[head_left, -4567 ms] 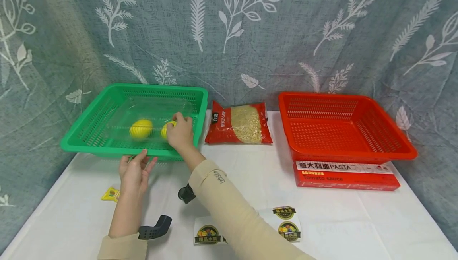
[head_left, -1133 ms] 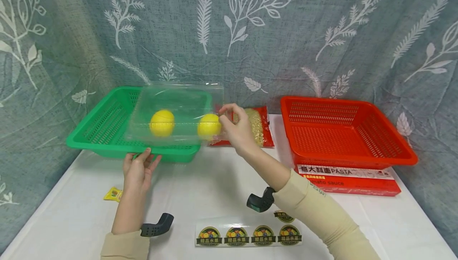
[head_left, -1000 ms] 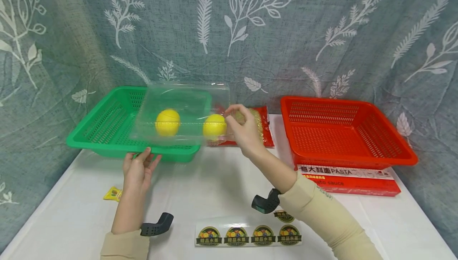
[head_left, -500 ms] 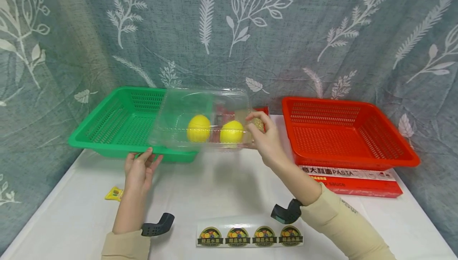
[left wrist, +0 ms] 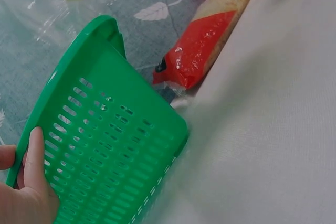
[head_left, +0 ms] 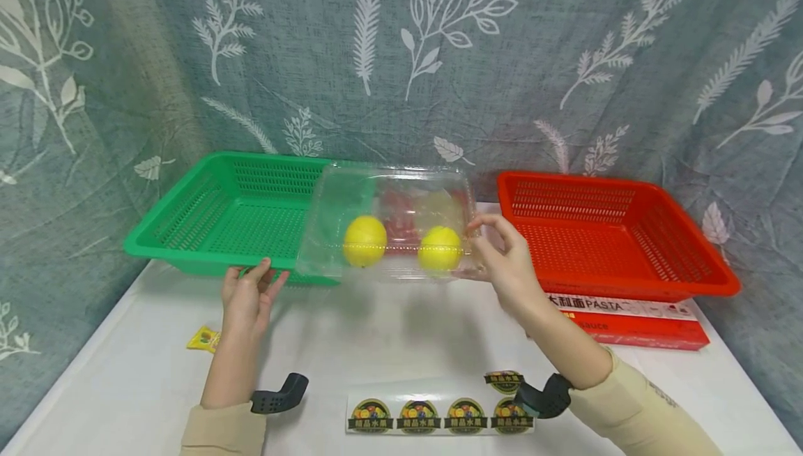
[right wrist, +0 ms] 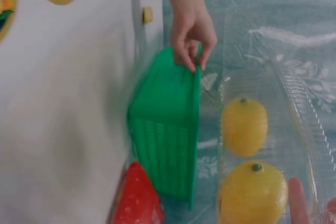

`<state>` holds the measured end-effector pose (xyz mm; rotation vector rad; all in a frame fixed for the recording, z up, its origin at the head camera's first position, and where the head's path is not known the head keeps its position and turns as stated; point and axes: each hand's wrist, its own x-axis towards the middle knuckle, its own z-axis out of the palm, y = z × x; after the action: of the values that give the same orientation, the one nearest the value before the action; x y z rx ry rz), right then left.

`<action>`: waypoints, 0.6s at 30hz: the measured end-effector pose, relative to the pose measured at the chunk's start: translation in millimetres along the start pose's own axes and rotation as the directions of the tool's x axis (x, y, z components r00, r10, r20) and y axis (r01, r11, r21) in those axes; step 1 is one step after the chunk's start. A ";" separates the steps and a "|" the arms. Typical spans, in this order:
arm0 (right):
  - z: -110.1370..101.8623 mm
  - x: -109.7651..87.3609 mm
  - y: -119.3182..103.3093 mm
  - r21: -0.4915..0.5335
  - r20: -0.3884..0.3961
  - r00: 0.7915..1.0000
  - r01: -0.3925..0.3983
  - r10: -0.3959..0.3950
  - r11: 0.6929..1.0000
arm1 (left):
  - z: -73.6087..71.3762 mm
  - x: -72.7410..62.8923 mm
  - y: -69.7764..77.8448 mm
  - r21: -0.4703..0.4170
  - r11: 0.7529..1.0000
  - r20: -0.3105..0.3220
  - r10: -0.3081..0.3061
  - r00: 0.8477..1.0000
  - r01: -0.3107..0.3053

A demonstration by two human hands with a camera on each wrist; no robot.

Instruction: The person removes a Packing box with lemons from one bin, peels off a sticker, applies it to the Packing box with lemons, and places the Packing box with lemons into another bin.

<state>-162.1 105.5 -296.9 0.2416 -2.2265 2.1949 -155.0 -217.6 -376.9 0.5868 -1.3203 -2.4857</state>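
A curtain [head_left: 276, 44] hangs behind; above the table [head_left: 150, 372], your right hand [head_left: 511, 264] pinches the clear box [head_left: 396, 205] at one end; its lemons [head_left: 365, 241] may tip it if the partly hidden pinch is weak; your left hand [head_left: 249, 302] grips the green basket [head_left: 188, 259].

Green basket [head_left: 188, 259] at the left hand [head_left: 247, 295], red basket [head_left: 590, 240] past the right hand [head_left: 509, 257], both solid colour. Totally clear box [head_left: 403, 226] between them, lemons [head_left: 365, 241] inside bright yellow. Curtain [head_left: 295, 44] beyond both hands: greyish blue, white leafy sprigs.
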 end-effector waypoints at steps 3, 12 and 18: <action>-6.3 -5.5 2.9 -0.021 -0.004 1.000 -0.004 0.003 1.000 | 0.1 0.5 -0.6 0.006 1.000 -0.001 0.008 1.000 -0.008; -27.7 -20.1 5.4 -0.126 -0.075 0.997 -0.025 0.015 0.992 | 2.0 2.5 -0.4 -0.049 0.999 -0.001 -0.017 1.000 0.017; -37.7 -30.0 10.8 -0.170 -0.096 0.995 -0.041 0.025 0.985 | 3.5 1.8 1.3 -0.063 0.998 -0.010 -0.018 1.000 0.018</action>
<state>-137.6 146.2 -310.2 0.0979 -2.3662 1.9679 -158.3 -216.5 -374.5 0.5989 -1.2333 -2.5248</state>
